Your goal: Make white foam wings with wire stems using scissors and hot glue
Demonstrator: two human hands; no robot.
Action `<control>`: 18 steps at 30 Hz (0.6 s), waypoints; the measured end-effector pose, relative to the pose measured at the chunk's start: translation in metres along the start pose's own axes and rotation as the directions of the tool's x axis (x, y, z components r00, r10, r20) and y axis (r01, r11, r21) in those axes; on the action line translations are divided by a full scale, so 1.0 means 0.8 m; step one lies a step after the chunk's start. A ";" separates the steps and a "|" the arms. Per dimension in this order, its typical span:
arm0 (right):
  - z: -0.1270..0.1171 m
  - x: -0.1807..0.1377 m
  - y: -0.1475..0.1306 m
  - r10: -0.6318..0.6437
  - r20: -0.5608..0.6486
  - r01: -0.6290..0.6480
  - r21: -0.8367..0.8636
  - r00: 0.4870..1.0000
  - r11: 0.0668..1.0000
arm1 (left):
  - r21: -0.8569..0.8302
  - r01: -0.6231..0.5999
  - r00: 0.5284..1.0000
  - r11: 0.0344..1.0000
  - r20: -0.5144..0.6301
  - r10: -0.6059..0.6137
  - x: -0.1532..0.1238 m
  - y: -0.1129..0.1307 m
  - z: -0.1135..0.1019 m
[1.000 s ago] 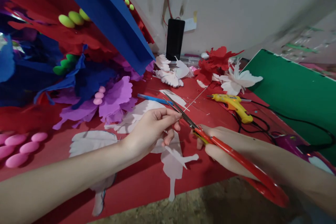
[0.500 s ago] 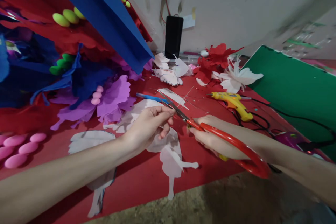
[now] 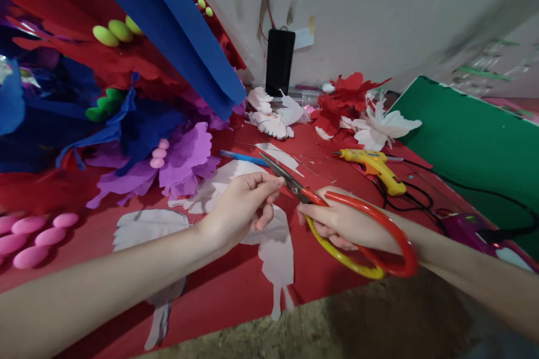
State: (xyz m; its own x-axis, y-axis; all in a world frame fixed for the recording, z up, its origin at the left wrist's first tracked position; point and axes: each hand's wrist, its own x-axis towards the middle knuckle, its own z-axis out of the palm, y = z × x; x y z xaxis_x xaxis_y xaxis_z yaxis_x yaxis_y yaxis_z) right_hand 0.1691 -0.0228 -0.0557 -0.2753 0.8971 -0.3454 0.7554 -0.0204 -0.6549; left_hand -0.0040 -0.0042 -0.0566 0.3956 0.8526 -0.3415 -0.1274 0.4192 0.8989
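Note:
My right hand (image 3: 337, 221) grips a pair of scissors (image 3: 373, 213) with one red and one yellow handle loop. The blades point up and left, close by the fingertips of my left hand (image 3: 242, 205). That hand is pinched closed; whatever sits between its fingers is too thin or hidden to make out. Below it, white butterfly-wing cutouts (image 3: 278, 255) lie over the red surface, partly covered by the hand. Another white cutout (image 3: 147, 227) is under my left forearm. A blue pen-like stick (image 3: 242, 157) and a white scrap (image 3: 280, 157) lie beyond the hands.
A yellow glue gun (image 3: 374, 165) with a black cord rests right of centre, near a green board (image 3: 471, 151). White butterfly pieces (image 3: 273, 118) and red ones (image 3: 351, 92) lie at the back. A phone (image 3: 280, 61) leans there. Purple flowers (image 3: 185, 151) and pink ovals (image 3: 50, 235) fill the left.
The scissors have turned in my right hand, so the yellow loop now shows below. A small white tail of the cutout under my hands has swung downward. My left hand has barely moved.

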 end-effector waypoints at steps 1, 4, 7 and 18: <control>0.004 0.003 0.005 0.012 0.001 -0.012 0.015 1.000 1.000 | 0.003 0.004 1.000 1.000 0.009 -0.004 -0.001 -0.002 0.001; 0.010 0.008 0.016 0.046 0.020 -0.047 0.085 0.999 0.995 | 0.005 0.021 0.999 1.000 0.028 -0.021 -0.004 -0.007 0.003; -0.003 0.005 0.011 0.116 0.032 -0.119 0.137 0.993 0.983 | 0.000 0.019 0.999 1.000 0.029 -0.019 -0.005 -0.009 0.004; -0.134 0.109 0.014 -0.298 -0.377 -0.029 -0.661 0.877 0.750 | 0.000 -0.011 0.999 1.000 0.042 0.011 -0.001 -0.015 -0.001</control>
State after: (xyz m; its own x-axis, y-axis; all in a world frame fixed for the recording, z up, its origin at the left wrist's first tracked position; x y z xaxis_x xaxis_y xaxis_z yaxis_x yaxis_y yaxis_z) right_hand 0.2174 0.1021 -0.0212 -0.2423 0.9592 0.1456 0.9676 0.2500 -0.0368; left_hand -0.0037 -0.0098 -0.0670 0.4323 0.8433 -0.3193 -0.1322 0.4095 0.9027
